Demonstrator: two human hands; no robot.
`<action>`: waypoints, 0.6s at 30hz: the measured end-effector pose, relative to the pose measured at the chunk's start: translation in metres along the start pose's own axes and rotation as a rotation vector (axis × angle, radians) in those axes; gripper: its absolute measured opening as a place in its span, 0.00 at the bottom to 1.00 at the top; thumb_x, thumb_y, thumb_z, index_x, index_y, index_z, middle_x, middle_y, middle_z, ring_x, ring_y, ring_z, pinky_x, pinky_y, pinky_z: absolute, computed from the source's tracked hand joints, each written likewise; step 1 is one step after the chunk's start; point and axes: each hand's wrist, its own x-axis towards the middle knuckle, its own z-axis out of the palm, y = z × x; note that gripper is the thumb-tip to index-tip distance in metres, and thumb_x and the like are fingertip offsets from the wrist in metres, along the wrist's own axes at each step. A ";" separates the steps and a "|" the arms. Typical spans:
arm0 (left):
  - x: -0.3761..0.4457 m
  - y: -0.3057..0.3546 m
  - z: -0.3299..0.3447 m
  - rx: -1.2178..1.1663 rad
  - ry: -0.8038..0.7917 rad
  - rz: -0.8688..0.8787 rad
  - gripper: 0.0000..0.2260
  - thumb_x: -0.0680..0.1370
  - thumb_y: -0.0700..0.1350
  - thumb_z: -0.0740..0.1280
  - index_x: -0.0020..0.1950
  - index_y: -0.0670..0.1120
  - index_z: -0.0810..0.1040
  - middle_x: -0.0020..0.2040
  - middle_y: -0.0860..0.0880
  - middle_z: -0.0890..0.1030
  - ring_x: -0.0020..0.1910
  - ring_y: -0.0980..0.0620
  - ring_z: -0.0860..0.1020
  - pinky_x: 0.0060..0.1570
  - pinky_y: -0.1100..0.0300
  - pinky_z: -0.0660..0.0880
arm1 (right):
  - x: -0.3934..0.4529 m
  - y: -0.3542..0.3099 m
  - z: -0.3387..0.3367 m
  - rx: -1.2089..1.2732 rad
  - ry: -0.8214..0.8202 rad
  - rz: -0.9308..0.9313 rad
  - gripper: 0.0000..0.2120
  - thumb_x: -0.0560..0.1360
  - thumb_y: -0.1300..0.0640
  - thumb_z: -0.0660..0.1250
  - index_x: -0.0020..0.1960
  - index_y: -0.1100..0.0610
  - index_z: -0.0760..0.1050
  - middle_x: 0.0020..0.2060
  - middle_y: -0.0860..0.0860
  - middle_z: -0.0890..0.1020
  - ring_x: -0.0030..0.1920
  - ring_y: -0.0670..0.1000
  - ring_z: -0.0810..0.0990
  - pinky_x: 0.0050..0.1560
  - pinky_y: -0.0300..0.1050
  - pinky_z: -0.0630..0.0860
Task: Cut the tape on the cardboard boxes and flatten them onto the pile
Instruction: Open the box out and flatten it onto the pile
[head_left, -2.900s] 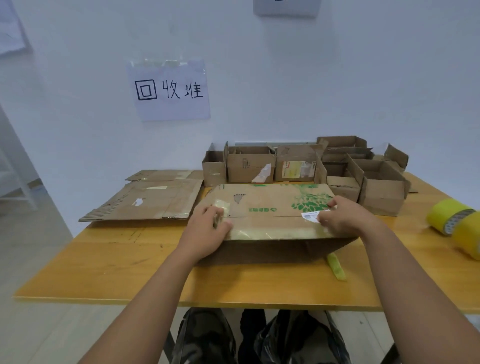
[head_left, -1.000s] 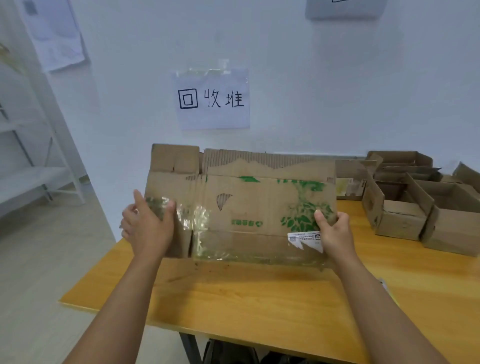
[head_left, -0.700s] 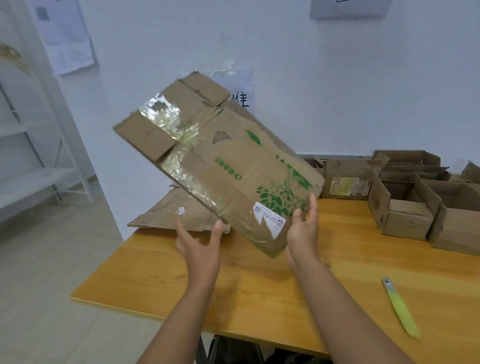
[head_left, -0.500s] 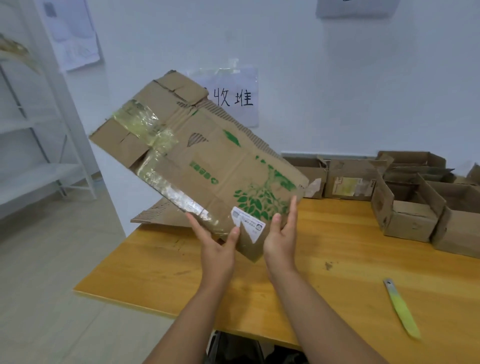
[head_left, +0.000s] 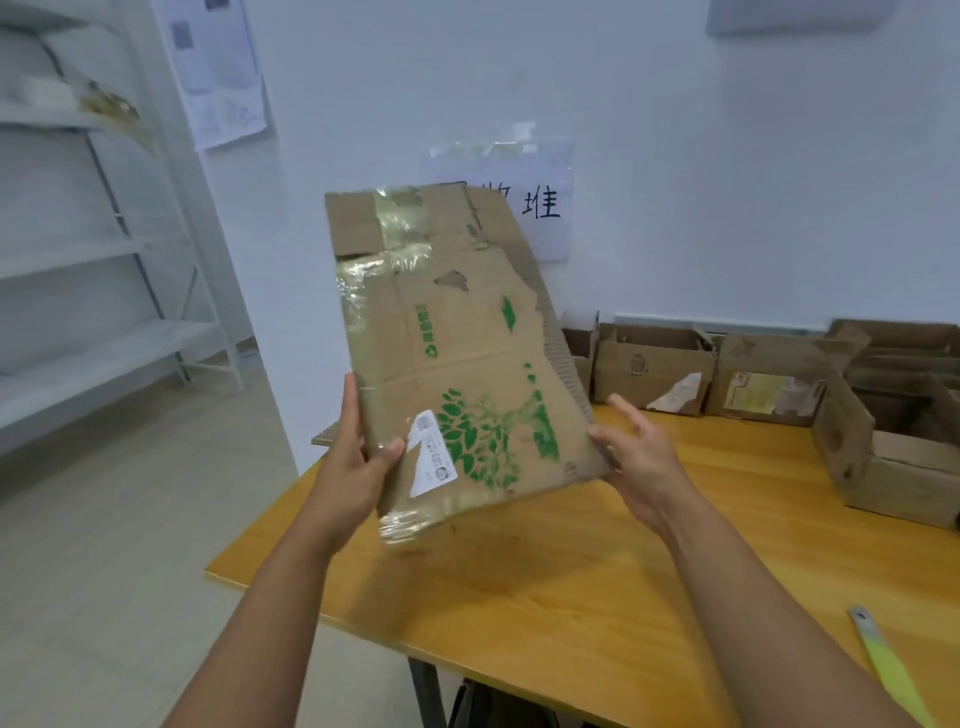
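A flattened cardboard box (head_left: 457, 338) with green leaf print, a white label and shiny clear tape stands almost upright in the air over the table's left end. My left hand (head_left: 358, 462) grips its lower left edge, thumb on the front. My right hand (head_left: 636, 449) touches its lower right corner with fingers spread. Behind the box, a sliver of the pile of flattened cardboard (head_left: 324, 435) shows at the table's far left; most of it is hidden.
Several open cardboard boxes (head_left: 654, 371) stand along the wall and at the right (head_left: 893, 457). A yellow-green box cutter (head_left: 883, 662) lies near the front right of the wooden table (head_left: 545, 582). White shelving (head_left: 104, 260) stands to the left. A paper sign (head_left: 543, 202) hangs on the wall.
The flattened box has turned from a leftward tilt to nearly upright. My left hand moved to its left edge and my right hand out to its lower right corner.
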 end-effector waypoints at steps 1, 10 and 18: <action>0.003 -0.004 -0.008 0.078 0.006 -0.011 0.38 0.82 0.40 0.64 0.79 0.63 0.43 0.56 0.88 0.60 0.55 0.84 0.66 0.48 0.82 0.67 | -0.002 0.004 0.003 -0.126 -0.077 0.025 0.31 0.77 0.64 0.69 0.77 0.52 0.63 0.54 0.52 0.82 0.49 0.52 0.84 0.37 0.46 0.81; 0.014 -0.042 -0.016 0.538 0.093 0.003 0.26 0.81 0.38 0.63 0.74 0.59 0.64 0.72 0.47 0.62 0.60 0.57 0.71 0.58 0.64 0.69 | -0.019 0.047 0.051 -0.758 -0.219 -0.044 0.13 0.80 0.54 0.66 0.64 0.52 0.71 0.59 0.48 0.80 0.59 0.51 0.79 0.60 0.55 0.78; 0.005 -0.085 -0.001 0.974 -0.059 -0.264 0.24 0.79 0.39 0.59 0.73 0.57 0.68 0.73 0.44 0.59 0.59 0.43 0.72 0.54 0.54 0.74 | -0.017 0.070 0.067 -1.054 -0.258 0.103 0.38 0.80 0.51 0.61 0.80 0.42 0.39 0.57 0.53 0.80 0.49 0.53 0.80 0.44 0.46 0.77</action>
